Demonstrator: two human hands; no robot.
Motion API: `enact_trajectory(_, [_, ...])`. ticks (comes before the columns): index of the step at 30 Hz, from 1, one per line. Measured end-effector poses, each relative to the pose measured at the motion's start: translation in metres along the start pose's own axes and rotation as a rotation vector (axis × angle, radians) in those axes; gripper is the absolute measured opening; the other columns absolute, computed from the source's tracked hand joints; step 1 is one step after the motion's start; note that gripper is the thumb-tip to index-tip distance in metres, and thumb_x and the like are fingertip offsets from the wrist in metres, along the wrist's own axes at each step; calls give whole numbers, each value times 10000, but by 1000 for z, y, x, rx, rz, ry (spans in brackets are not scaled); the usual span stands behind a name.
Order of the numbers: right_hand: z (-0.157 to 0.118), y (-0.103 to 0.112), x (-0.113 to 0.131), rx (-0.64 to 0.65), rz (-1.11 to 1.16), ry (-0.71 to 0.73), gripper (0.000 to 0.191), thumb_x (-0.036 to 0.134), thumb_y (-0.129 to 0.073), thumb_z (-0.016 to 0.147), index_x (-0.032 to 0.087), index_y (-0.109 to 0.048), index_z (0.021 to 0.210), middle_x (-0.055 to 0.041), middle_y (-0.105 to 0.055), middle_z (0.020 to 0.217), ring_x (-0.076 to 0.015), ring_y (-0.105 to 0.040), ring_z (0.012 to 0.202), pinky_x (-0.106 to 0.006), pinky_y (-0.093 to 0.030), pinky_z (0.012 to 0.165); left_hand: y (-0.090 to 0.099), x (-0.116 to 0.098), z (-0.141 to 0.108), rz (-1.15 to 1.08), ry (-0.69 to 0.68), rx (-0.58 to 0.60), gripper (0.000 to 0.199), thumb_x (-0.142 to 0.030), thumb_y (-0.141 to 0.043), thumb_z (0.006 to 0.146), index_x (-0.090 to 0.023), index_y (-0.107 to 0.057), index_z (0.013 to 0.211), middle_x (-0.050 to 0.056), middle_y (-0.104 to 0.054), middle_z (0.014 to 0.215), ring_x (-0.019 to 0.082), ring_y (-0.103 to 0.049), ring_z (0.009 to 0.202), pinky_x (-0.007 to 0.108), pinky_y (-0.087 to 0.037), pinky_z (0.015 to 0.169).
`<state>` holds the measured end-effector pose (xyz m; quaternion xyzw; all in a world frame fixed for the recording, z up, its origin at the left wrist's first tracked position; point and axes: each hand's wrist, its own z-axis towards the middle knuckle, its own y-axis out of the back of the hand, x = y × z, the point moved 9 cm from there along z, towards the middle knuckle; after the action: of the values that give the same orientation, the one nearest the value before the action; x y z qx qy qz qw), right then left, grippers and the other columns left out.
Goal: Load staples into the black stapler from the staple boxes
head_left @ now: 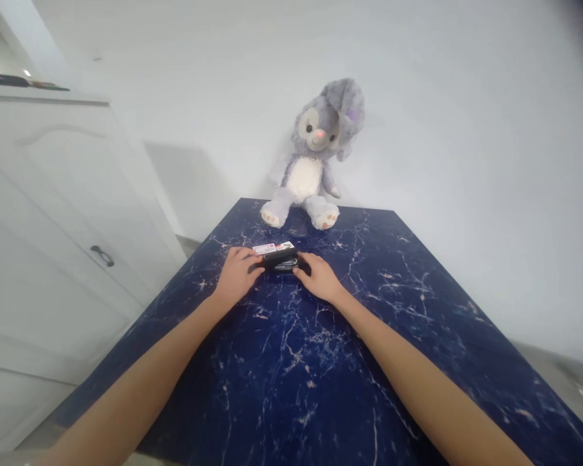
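A black stapler (279, 259) lies between my two hands toward the far part of the blue marbled table (296, 362). My left hand (237, 273) is closed around its left end, thumb at the front and fingers behind. At the right end, my right hand (318, 277) grips it between thumb and fingers. Silvery metal shows along the stapler's lower right part. Just behind it is a small white box or card with red print (273, 247), partly hidden by the stapler.
A grey plush rabbit (306, 178) sits at the table's far edge, leaning on the white wall (447, 116). To the left stands a white cabinet (53, 226) with a dark handle (102, 255). The table narrows away from me, with floor beyond its right edge.
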<state>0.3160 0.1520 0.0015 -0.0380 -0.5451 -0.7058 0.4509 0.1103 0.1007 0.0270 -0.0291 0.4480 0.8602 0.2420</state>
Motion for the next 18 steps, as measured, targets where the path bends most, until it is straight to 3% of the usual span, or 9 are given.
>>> enact_trajectory(5, [1, -2, -3, 35, -7, 7, 162, 280, -588, 940, 198, -649, 1066, -57, -714, 1033, -210, -647, 940, -348, -477, 894, -7, 0, -1, -44, 34, 100, 224, -306, -677, 867, -211, -657, 1069, 75, -665, 1154, 253, -604, 1061, 412, -486, 977])
enact_trajectory(11, [1, -1, -3, 68, -5, 6, 125, 252, -568, 946, 189, -624, 1039, -61, -713, 1030, -208, -658, 935, -329, -472, 870, -14, 8, -4, -126, 118, 181, 278, -324, -650, 876, -227, -617, 1134, 54, -674, 1143, 155, -621, 673, 346, -527, 804])
enact_trajectory(18, [-2, 2, 0, 70, -16, 13, 130, 255, -566, 944, 200, -624, 1047, -62, -721, 1024, -216, -666, 930, -325, -471, 858, -15, 9, -4, -139, 190, 222, 307, -378, -678, 858, -244, -629, 1130, -8, -671, 769, 190, -645, 675, 326, -511, 760])
